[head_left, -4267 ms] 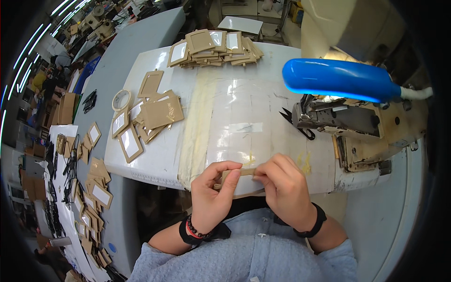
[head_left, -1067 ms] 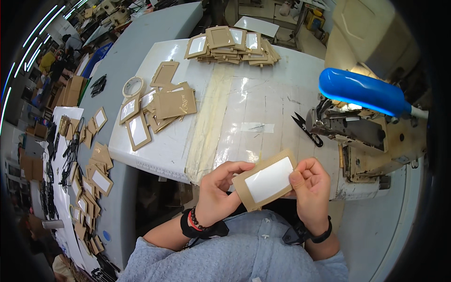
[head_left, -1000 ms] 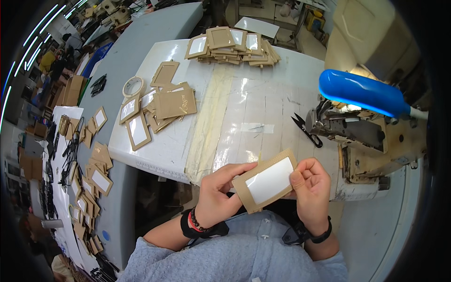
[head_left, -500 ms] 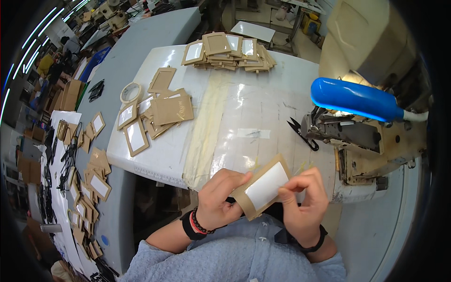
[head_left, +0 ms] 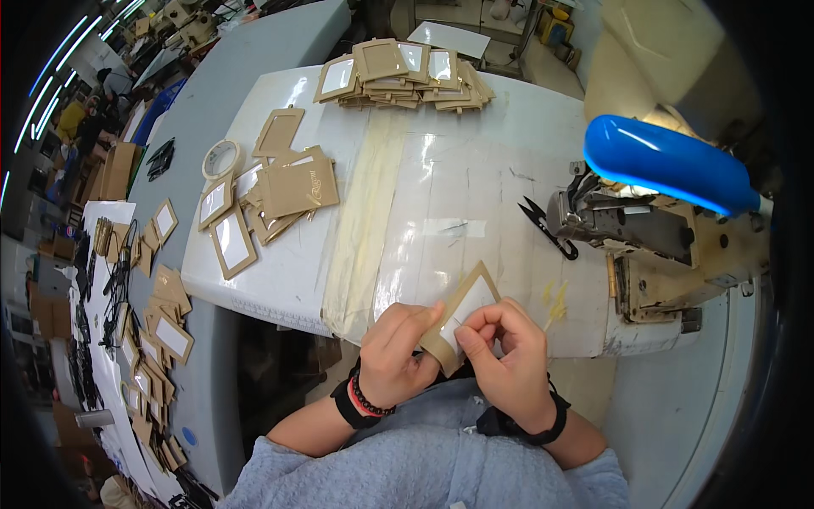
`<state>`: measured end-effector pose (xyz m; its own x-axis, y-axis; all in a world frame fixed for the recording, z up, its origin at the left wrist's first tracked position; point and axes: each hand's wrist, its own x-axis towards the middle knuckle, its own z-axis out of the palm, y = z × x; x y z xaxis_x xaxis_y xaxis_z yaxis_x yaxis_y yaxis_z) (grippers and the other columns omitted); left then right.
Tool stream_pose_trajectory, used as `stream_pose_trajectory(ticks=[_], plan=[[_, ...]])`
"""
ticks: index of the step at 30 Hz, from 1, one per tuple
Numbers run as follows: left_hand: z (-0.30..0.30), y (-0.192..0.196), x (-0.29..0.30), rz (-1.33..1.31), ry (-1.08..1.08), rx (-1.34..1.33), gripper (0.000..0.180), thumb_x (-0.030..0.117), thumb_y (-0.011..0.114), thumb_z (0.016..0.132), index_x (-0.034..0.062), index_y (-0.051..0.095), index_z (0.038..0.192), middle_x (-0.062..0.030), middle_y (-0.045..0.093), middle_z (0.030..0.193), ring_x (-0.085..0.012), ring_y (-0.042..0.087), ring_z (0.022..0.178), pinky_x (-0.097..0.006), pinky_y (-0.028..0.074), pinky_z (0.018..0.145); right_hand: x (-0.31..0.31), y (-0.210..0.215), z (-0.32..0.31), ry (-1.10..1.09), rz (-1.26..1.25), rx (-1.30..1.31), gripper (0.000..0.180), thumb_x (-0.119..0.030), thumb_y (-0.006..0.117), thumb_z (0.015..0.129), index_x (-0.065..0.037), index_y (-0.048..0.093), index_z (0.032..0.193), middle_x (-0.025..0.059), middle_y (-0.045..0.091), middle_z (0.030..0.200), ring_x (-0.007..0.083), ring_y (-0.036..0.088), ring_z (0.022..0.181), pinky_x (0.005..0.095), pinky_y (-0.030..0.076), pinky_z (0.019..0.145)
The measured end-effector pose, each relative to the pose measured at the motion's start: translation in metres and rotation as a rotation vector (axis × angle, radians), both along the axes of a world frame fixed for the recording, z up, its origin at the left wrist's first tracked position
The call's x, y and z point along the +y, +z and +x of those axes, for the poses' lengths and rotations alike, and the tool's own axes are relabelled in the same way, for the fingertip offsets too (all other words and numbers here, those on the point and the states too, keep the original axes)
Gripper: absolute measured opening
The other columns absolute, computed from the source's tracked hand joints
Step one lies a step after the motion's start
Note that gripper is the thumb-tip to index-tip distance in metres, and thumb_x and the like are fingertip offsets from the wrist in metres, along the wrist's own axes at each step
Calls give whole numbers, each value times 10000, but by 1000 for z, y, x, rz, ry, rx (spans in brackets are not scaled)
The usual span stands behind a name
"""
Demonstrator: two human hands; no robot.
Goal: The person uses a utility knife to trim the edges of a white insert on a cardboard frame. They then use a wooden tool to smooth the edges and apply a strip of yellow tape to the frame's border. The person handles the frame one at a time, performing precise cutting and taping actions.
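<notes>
My left hand point(head_left: 397, 352) grips a tan card holder point(head_left: 480, 280) with a white window by its left edge, thumb beneath and fingers along the side. The holder is tilted above the table's front edge, close to my body. Over its lower right part, my right hand point(head_left: 509, 360) is closed, thumb and forefinger pinched together against the white window. What sits between those fingertips is too small to make out. The holder's right corner is hidden behind the right hand.
A sewing machine point(head_left: 670, 237) with a blue lamp point(head_left: 661, 161) stands at right, black thread snips point(head_left: 549, 231) beside it. A pile of card holders point(head_left: 381, 59) lies at the back, another pile point(head_left: 297, 187) at left near a tape roll point(head_left: 220, 159). Yellow threads point(head_left: 555, 301) lie near my right hand.
My right hand has moved left from the holder's right edge onto its window, fingers now pinched. The holder has turned more edge-on. The view has shifted slightly.
</notes>
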<state>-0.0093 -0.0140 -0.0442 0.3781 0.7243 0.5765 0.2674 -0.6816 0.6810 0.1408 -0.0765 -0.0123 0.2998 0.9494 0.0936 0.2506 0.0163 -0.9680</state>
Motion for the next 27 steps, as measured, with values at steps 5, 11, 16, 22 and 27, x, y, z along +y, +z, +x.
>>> stream_pose_trajectory(ticks=[5,11,16,22,27], plan=[[-3,-10,2,8,9,24,377,-62,740,677,-34,666,1045,-145,658,827,-249,659,714,-293,526,637,3,-17,-1,6,-117,236,88,-43,713,851,-12,632,868,-9,577,742,47,485,632,197,404,601],[-3,-13,5,54,9,19,394,-51,757,655,-37,667,1038,-146,662,833,-252,658,715,-296,527,634,6,-15,-1,10,-187,337,82,-51,707,866,-7,641,884,-35,562,685,25,472,637,188,391,587],[-3,-11,6,88,9,32,402,-46,762,646,-37,667,1036,-146,666,835,-253,659,715,-298,529,633,6,-15,0,23,-205,371,80,-50,705,868,-5,640,883,-34,558,674,22,467,624,187,387,576],[-3,-11,8,129,-8,46,434,-53,731,614,-47,662,1042,-157,661,857,-279,659,739,-317,536,649,7,-13,3,37,-219,398,87,-52,703,869,4,638,884,-32,556,666,21,467,611,190,389,562],[-4,-11,8,167,-22,62,499,-57,690,567,-54,659,1065,-154,631,868,-317,653,774,-350,543,678,9,-7,8,74,-291,438,99,-55,696,879,19,633,899,-31,560,678,8,484,622,175,406,555]])
